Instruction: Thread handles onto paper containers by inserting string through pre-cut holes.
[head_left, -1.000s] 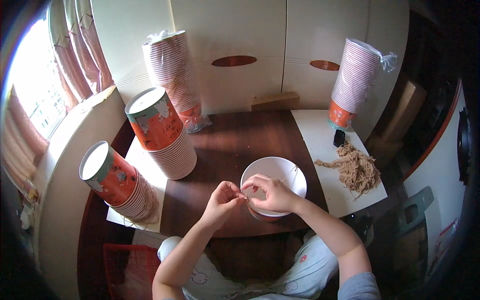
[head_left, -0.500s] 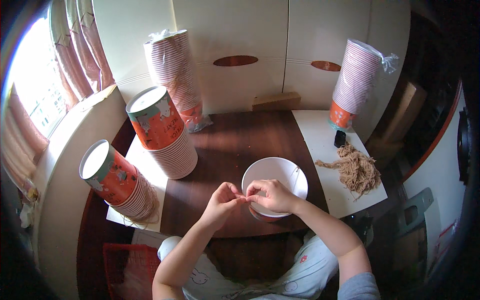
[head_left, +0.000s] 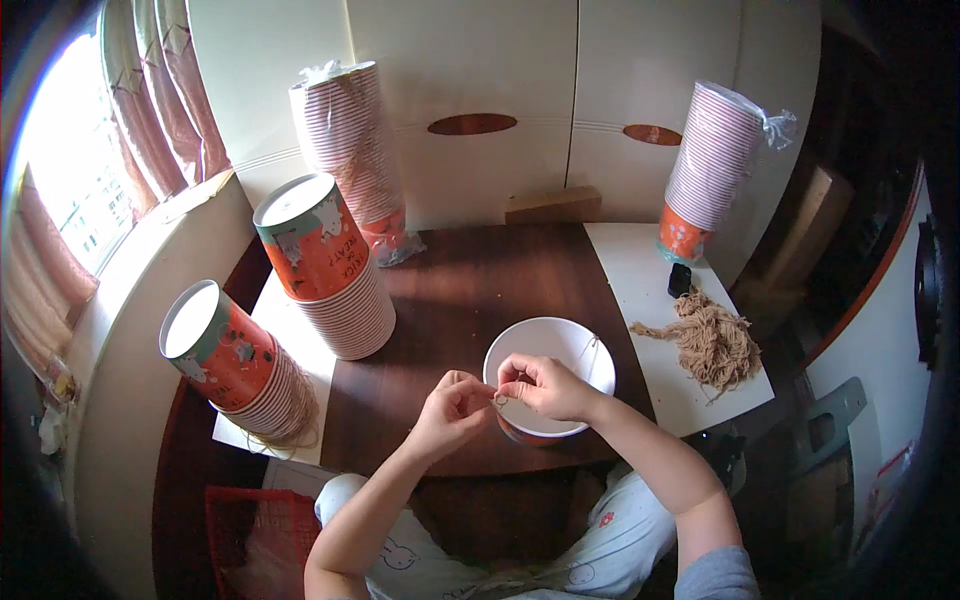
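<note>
At a brown-and-white table's (head_left: 450, 300) near edge, a person's left hand (head_left: 448, 416) and right hand (head_left: 548, 388) pinch a thin cord (head_left: 501, 402) before a white-lined bucket (head_left: 572, 350). Two upside-down orange stacks, one taller (head_left: 325, 265), one shorter (head_left: 240, 355), line the left edge. A plastic-wrapped stack (head_left: 345, 145) stands near the far left corner; tangled tan twine (head_left: 716, 342) lies by the right edge.

Pink curtains (head_left: 175, 90) hang by the bright window (head_left: 75, 180) (a red basket (head_left: 221, 530) stands low).

A brown-and-white table (head_left: 450, 300) bears bucket stacks (head_left: 345, 315), a white-lined bucket (head_left: 575, 350), tan twine (head_left: 718, 342) and a black object (head_left: 680, 280).
</note>
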